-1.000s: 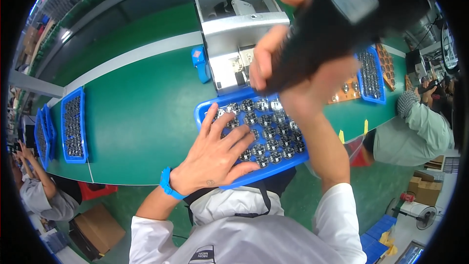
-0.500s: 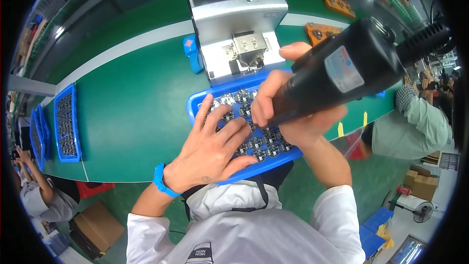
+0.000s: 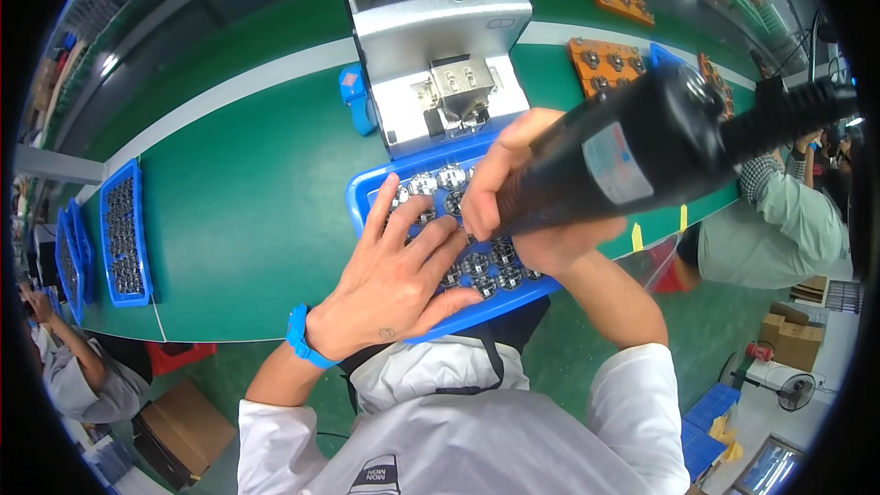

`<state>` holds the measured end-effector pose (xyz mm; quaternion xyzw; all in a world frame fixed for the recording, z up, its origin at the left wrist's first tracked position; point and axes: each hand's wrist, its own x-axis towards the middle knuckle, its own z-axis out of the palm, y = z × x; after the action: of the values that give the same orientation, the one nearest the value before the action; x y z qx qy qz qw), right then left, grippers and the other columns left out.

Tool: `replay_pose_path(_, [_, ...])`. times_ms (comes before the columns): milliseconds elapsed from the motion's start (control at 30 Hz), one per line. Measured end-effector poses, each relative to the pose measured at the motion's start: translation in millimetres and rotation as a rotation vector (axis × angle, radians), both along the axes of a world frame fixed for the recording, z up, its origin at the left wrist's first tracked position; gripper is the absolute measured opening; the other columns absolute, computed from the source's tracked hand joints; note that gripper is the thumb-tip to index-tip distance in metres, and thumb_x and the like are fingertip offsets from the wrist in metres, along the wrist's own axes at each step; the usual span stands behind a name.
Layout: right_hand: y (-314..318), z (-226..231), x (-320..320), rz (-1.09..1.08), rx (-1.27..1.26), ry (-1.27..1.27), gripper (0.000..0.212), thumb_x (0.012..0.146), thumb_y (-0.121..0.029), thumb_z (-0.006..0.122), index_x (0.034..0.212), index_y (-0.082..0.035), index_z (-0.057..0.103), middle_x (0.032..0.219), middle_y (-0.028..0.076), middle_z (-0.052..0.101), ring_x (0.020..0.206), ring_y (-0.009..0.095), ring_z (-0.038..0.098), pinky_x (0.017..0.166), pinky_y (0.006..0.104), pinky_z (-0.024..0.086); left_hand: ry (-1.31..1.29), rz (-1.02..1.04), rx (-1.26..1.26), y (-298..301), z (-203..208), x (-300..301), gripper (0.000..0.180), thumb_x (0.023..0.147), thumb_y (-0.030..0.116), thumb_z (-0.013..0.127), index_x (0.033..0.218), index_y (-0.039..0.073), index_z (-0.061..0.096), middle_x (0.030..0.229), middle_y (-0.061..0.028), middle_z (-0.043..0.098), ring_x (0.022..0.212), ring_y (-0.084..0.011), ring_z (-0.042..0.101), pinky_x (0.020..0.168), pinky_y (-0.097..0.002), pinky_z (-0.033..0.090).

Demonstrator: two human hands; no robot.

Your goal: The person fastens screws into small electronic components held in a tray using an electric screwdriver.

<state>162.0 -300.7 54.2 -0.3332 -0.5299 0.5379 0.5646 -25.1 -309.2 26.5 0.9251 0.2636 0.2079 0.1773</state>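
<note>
A black electric screwdriver with a thick ribbed cable end is wrapped in my right hand. It slants over the blue tray, its working tip hidden beneath the hand. Rows of small round parts with dark, board-like tops fill the tray. My left hand lies over the tray's left part, fingers spread on the round parts and thumb stretched towards the near rim. Its middle fingertips reach close to the screwdriver's lower end; whether they press on a part cannot be made out. A blue band circles the left wrist.
Just behind the tray stands a metal machine, with a blue tape roll beside it. Orange fixtures lie at the back right. More filled blue trays are at the left. A co-worker sits at the right.
The screwdriver and my right hand have shifted left and slightly nearer me, uncovering more of the orange fixtures. My left hand stays in about the same place on the parts.
</note>
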Motion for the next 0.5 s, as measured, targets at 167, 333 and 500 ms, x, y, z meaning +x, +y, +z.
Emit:
replay_pose_path(167, [5, 19, 1, 0.038, -0.042, -0.005, 0.102, 0.079, -0.085, 0.036, 0.138, -0.001, 0.031, 0.067, 0.013, 0.056, 0.054, 0.022, 0.056, 0.052, 0.0345, 0.048, 0.007, 0.005, 0.012, 0, -1, -2, 0.052, 0.079, 0.047, 0.069, 0.107, 0.003, 0.069, 0.111, -0.0115, 0.06, 0.115, -0.0357, 0.048, 0.112, -0.0623, 0.02])
replay_pose_path(333, [43, 41, 4, -0.085, 0.348, 0.247, 0.11, 0.069, -0.093, 0.026, 0.13, -0.001, 0.037, 0.065, 0.009, 0.055, 0.051, 0.017, 0.054, 0.05, 0.0307, 0.047, 0.006, 0.008, 0.034, -1, -1, -1, 0.052, 0.08, 0.047, 0.068, 0.109, 0.005, 0.068, 0.114, -0.0095, 0.06, 0.115, -0.0357, 0.047, 0.111, -0.0623, 0.021])
replay_pose_path(500, [75, 28, 7, -0.145, 0.442, 0.133, 0.103, 0.068, -0.095, 0.012, 0.083, -0.001, 0.051, 0.067, 0.006, 0.054, 0.054, 0.013, 0.052, 0.053, 0.0247, 0.043, 0.011, 0.012, 0.017, -1, -1, -1, 0.052, 0.081, 0.047, 0.068, 0.111, 0.005, 0.066, 0.115, -0.0095, 0.06, 0.114, -0.0365, 0.047, 0.111, -0.0625, 0.022])
